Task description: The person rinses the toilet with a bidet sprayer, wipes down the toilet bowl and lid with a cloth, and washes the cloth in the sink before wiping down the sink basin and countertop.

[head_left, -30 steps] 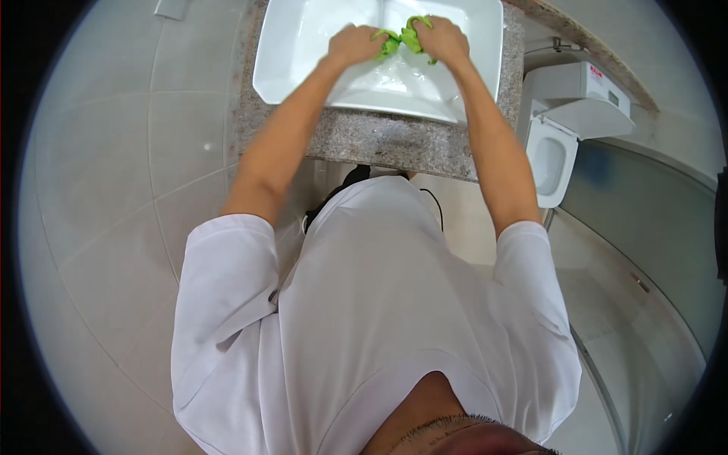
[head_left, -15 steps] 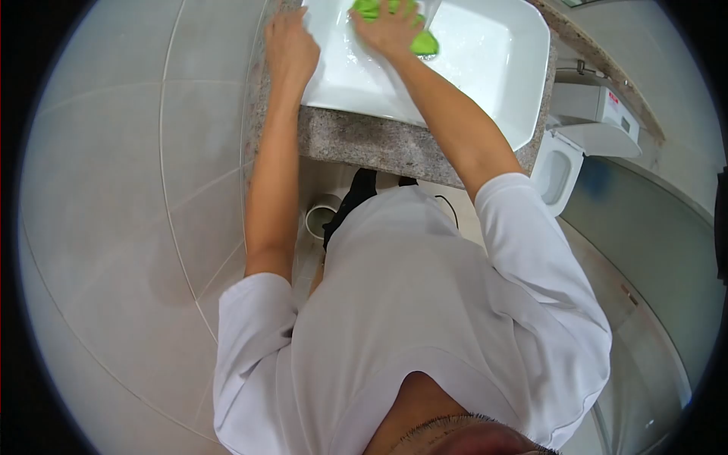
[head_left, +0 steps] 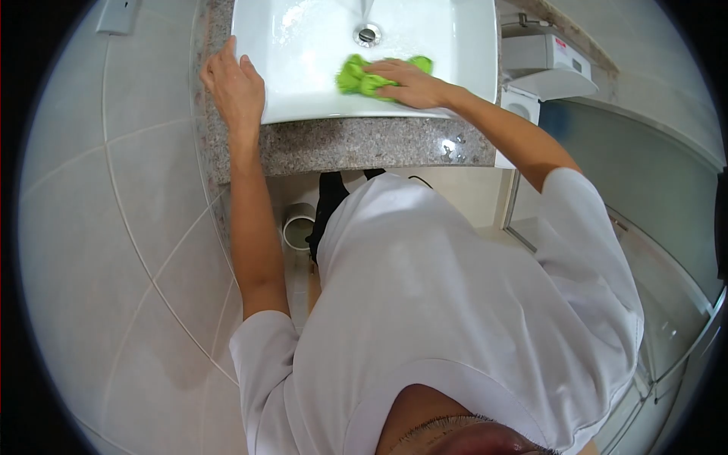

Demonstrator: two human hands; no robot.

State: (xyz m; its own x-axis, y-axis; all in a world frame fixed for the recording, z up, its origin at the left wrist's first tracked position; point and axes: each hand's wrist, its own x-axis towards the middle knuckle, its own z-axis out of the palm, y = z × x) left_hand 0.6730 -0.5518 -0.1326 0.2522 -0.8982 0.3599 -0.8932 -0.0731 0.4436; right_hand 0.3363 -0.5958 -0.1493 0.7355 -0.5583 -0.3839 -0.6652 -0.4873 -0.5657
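Note:
A bright green cloth (head_left: 353, 76) lies bunched on the inner front slope of a white rectangular sink (head_left: 303, 102). My right hand (head_left: 409, 82) presses down on it, fingers laid over the crumpled fabric. Behind the cloth, the metal drain (head_left: 367, 35) is uncovered. At the sink's left side, my left hand (head_left: 236, 87) rests against the outer rim over the granite counter (head_left: 341, 140). Its fingers are loosely bent and apart, with nothing seen in them.
Water drops sit on the counter's front right. A toilet (head_left: 523, 102) with a white box-shaped unit (head_left: 557, 57) stands to the right, near a glass panel (head_left: 629, 167). Tiled wall (head_left: 152, 189) runs close on the left. A bin (head_left: 299, 230) is under the counter.
My right hand has brought the green cloth from the back left of the sink to its front, right of the drain line. The view has shifted; my left hand stays by the left rim.

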